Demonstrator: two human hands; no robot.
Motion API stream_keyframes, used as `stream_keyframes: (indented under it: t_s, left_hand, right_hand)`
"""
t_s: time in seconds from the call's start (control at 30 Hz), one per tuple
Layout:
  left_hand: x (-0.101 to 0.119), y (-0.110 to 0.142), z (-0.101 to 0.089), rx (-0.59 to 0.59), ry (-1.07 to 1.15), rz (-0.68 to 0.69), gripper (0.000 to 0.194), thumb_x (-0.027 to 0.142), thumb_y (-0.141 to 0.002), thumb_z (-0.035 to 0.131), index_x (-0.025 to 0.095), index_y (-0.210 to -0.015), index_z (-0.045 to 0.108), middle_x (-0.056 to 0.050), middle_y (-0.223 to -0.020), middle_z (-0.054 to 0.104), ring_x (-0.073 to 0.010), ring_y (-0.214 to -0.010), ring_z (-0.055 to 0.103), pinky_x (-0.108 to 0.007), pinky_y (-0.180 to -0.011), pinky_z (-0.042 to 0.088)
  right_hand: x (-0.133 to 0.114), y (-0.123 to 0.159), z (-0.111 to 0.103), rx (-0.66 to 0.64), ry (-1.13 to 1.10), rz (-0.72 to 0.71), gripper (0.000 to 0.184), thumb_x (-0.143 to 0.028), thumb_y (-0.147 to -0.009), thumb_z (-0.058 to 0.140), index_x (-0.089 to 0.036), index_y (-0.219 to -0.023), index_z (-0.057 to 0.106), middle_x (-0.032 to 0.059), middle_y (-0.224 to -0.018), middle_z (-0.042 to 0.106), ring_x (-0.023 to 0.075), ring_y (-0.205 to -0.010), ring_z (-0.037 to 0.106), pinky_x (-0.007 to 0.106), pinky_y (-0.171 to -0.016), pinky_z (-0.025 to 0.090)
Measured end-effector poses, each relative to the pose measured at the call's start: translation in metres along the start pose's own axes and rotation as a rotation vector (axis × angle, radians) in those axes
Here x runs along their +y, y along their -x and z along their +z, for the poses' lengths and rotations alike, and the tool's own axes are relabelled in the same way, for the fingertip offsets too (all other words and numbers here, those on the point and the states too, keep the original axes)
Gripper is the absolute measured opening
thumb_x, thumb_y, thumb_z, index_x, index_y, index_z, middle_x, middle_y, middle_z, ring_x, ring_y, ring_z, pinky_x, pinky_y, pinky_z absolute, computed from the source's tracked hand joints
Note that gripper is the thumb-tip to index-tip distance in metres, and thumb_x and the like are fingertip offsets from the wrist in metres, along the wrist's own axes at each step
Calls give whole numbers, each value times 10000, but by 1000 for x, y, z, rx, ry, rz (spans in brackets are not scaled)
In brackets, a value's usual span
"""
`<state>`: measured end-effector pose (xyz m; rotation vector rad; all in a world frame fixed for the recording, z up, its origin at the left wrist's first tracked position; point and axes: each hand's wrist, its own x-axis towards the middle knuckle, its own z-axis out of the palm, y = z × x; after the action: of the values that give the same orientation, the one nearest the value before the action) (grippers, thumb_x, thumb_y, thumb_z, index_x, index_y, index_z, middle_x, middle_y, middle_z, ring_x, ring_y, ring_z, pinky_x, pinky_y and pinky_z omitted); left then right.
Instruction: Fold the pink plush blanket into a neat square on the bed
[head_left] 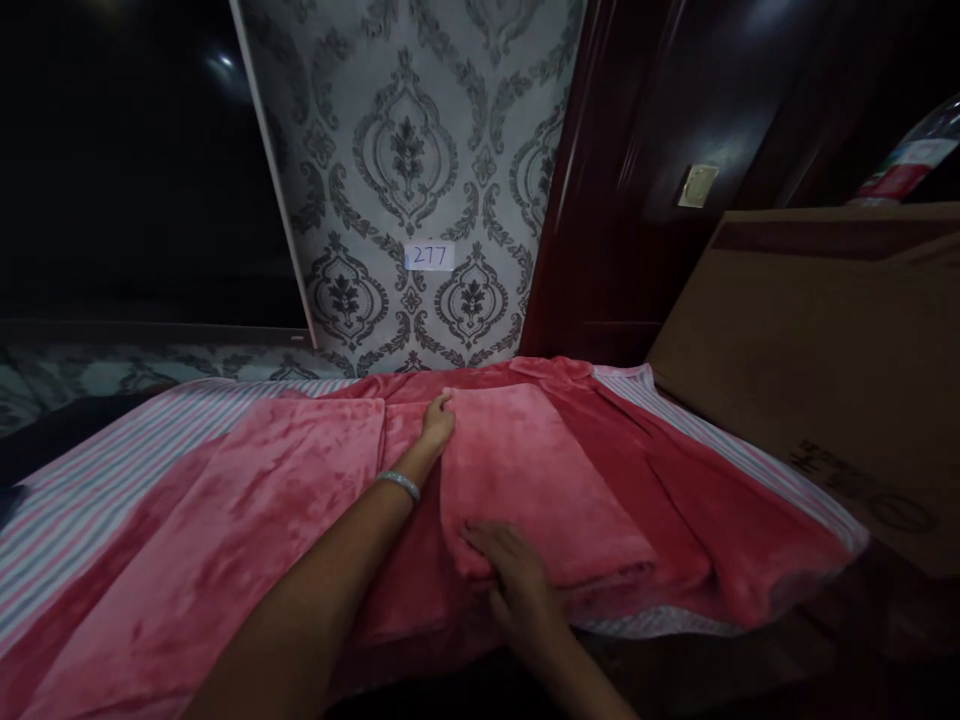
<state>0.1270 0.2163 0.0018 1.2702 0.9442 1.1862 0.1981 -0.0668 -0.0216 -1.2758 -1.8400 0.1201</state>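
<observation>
A pink-red plush cloth [600,450], which could be a garment or a blanket, lies spread out with parts folded over. At the far left corner of its right-hand folded panel [532,470], my left hand [439,418] is closed on the edge, and a bracelet circles that wrist. Closer to me, my right hand [517,570] grips the near left part of the same panel, fingers on top and thumb low at the edge. Another folded panel [300,480] lies to the left, partly behind my left forearm.
Striped cloth [127,460] lies under the plush. A large cardboard box [810,320] stands at the right, with a bottle [900,165] above it. Behind are a dark screen [142,180], patterned wallpaper with a paper label reading 277 [429,256], and dark red panelling [630,180].
</observation>
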Motion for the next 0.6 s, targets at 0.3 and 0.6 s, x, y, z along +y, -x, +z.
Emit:
stream_keyframes:
  t_s: [0.3, 0.6]
  left_hand:
    - [8, 5, -15, -64, -40, -96, 613, 123, -620, 639, 186, -1228, 682, -47, -930, 755, -202, -826, 693, -314, -782, 565]
    - [3, 6, -14, 46, -152, 47, 280, 164, -622, 635, 184, -887, 724, -9, -763, 678, -192, -776, 637, -290, -739, 519]
  right_hand:
    - [-2, 8, 9, -28, -50, 25, 758, -68, -569, 454, -200, -1285, 667, 105, -1276, 687, 269, -1179, 608, 501, -1037, 472]
    - [2, 17, 4, 97, -144, -16, 592, -90, -703, 463, -230, -1249, 646, 90, -1194, 716, 252, -1107, 650, 437, -958, 520]
